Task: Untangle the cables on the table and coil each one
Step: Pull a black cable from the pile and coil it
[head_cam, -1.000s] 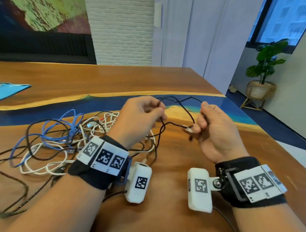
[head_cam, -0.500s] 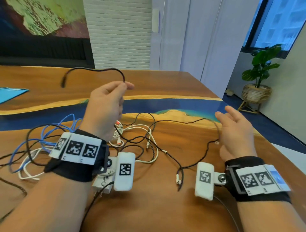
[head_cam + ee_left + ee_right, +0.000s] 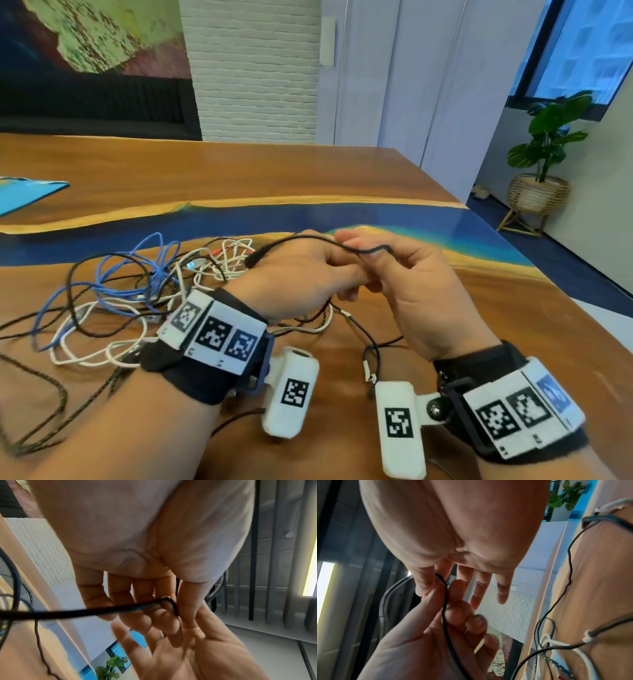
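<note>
A thin black cable (image 3: pixel 301 238) arches over the back of my left hand (image 3: pixel 301 277), and its plug end hangs toward the tangle. The left fingers curl round this cable (image 3: pixel 85 612) and pinch it against the thumb. My right hand (image 3: pixel 411 284) meets the left just above the table. Its thumb and index finger pinch the same cable (image 3: pixel 445 615), while the other fingers are straight. The rest of the black cable trails down to the table (image 3: pixel 239 178). At left lies a tangle with a blue cable (image 3: pixel 102 284), a white cable (image 3: pixel 85 356) and a dark braided cable (image 3: pixel 51 394).
A black lead with a white connector (image 3: pixel 370 371) lies on the wood between my wrists. A blue sheet (image 3: pixel 27 192) sits at the far left. The table's right edge runs diagonally past my right hand, and a potted plant (image 3: pixel 541 147) stands on the floor beyond it.
My left hand came down from holding the cable end high, and my right hand, open and apart before, moved in and took hold of the same cable.
</note>
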